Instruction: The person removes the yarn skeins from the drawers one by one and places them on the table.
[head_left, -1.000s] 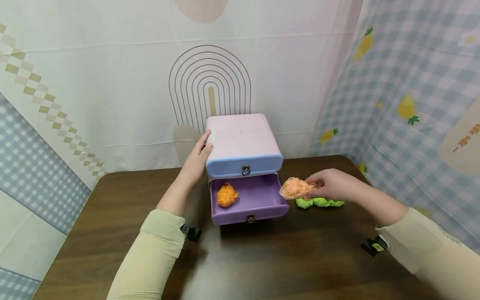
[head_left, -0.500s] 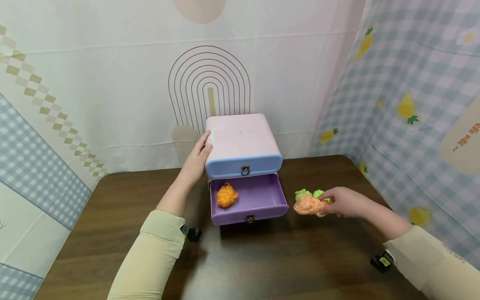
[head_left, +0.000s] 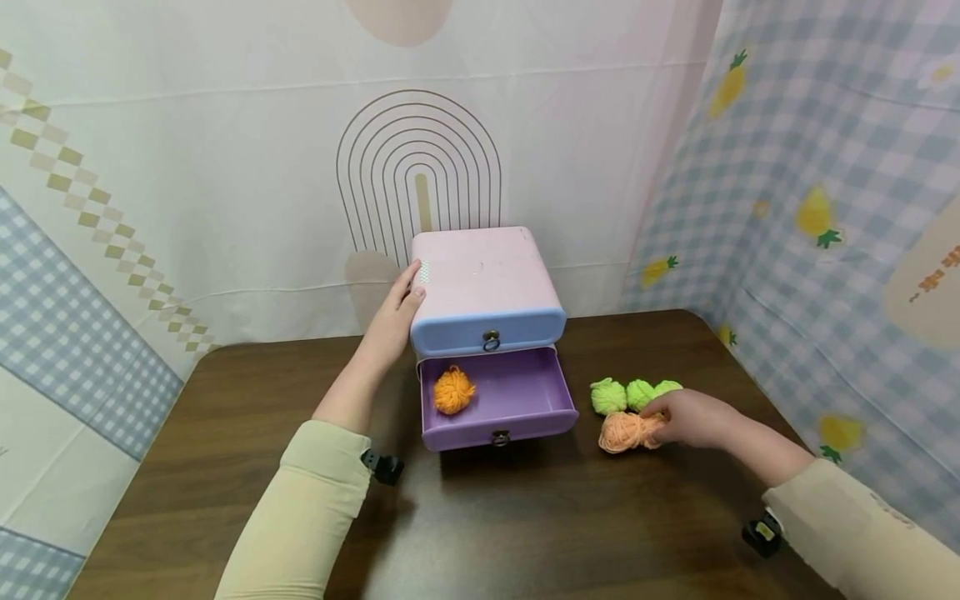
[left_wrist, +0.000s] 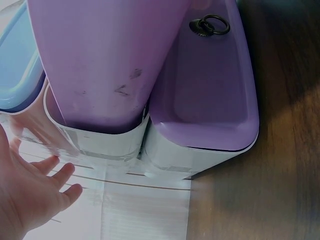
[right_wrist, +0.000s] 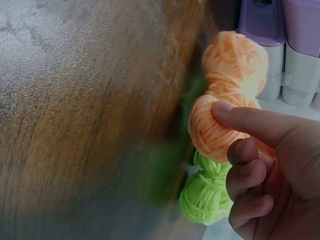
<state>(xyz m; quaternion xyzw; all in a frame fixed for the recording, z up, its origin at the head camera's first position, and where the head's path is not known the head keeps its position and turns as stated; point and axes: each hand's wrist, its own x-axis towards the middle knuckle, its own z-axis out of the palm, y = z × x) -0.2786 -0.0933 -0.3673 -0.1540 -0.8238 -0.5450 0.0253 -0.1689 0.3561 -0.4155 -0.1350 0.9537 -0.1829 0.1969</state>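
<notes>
At far left, beyond the left hand's forearm, hangs a blue-and-white checked cloth (head_left: 60, 325). The person's left arm, in a pale yellow-green sleeve (head_left: 296, 512) with a small black device (head_left: 386, 467) at the cuff, reaches forward over a dark brown wooden table (head_left: 517, 533). The left hand (head_left: 388, 325) rests against the left side of a small cabinet (head_left: 483, 271) with a pink top, its fingers relaxed and grasping nothing.

Just right of that hand is the cabinet's blue top drawer (head_left: 450, 336), closed. Below it and nearer the person, a purple drawer (head_left: 517, 396) stands pulled out, with a bundle of orange yarn (head_left: 453, 391) at its left, the side nearer the left hand. The left wrist view shows another purple drawer, the bottom one (left_wrist: 210, 85), shut.

Farther right, outside the cabinet, a knotted length of green yarn (head_left: 608, 397) lies just beyond the right hand's grip, partly hidden by it. The right hand (head_left: 697, 421) pinches one end of a peach yarn bundle (head_left: 624, 433) between thumb and fingers; the rest of the bundle extends left of the grip, toward the open drawer. Whether it touches the table is hard to tell. Right of that hand hangs a checked cloth printed with pineapples (head_left: 813, 212).
</notes>
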